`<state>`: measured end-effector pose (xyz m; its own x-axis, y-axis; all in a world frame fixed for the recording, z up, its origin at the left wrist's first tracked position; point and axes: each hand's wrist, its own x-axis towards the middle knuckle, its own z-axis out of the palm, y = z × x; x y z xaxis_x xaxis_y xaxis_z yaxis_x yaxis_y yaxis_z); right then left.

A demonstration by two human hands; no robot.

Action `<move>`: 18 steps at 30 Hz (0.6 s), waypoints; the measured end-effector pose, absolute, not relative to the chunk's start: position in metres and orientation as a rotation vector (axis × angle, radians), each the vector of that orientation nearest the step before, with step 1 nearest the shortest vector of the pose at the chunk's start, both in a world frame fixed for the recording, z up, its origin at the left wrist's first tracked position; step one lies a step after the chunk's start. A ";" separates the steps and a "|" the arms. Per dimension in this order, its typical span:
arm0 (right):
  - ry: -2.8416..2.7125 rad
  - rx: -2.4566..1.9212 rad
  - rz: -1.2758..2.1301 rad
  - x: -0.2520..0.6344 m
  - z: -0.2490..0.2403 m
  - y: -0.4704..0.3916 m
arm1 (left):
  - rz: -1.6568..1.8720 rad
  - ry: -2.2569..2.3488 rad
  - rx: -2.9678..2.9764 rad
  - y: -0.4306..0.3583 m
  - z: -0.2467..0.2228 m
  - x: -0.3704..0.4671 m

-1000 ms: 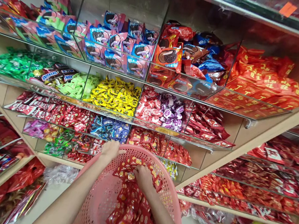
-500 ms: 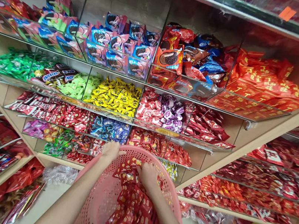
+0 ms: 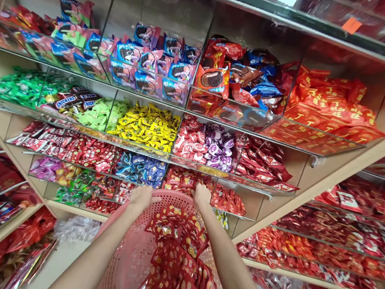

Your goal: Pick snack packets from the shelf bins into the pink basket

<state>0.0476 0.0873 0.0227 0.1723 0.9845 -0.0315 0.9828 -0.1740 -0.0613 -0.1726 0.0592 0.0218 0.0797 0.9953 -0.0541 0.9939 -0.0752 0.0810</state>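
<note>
A pink perforated plastic basket (image 3: 116,268) is in front of me, with many red printed candy packets (image 3: 173,272) heaped inside. My left hand (image 3: 141,197) is closed over the basket's far rim, its thumb lying on the inner side. At the far right of the rim, my right hand (image 3: 202,196) is curled in front of a shelf compartment of red packets (image 3: 183,180). Its fingertips are hidden, so I cannot make out what they hold.
Clear shelf dividers separate yellow candies (image 3: 148,126), purple candies (image 3: 221,146), Snickers bars (image 3: 72,100), blue packets (image 3: 141,168) and cookie packs (image 3: 213,79). A wooden shelf edge (image 3: 317,182) slants at right. Crumpled plastic (image 3: 76,228) lies below, left of the basket.
My right hand has risen from the packets inside the basket to its far rim by the shelf. My left hand stays on the rim. The view has shifted slightly.
</note>
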 end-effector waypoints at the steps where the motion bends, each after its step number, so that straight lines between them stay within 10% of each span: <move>1: -2.006 -2.379 0.073 0.046 0.023 0.089 | 0.025 2.072 2.234 0.059 0.022 -0.173; 12: -1.804 -2.177 -0.007 0.067 0.050 0.071 | 0.030 2.076 2.202 0.059 0.022 -0.173; 18: -1.469 -1.484 0.876 0.080 0.055 0.037 | 0.023 2.071 2.202 0.058 0.025 -0.173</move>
